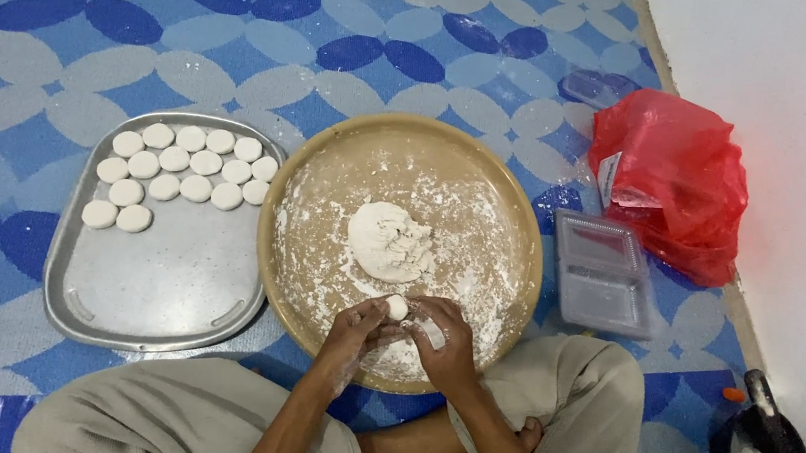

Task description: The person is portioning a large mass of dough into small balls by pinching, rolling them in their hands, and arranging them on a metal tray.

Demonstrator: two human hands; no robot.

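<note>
Low in the centre of the frame, the left hand (352, 332) and the right hand (446, 339) meet over the near rim of a round tan floured tray (513, 211), both curled closed around a small white ball of dough (396, 307) pinched between their fingertips. Just above them, in the tray's middle, lies a larger lump of white dough (389, 242). At the left, a grey metal tray (156, 282) carries rows of flat white dough discs (179, 172) along its upper part. To the right sit a clear plastic lidded box (603, 272) and a crumpled red plastic bag (679, 183).
</note>
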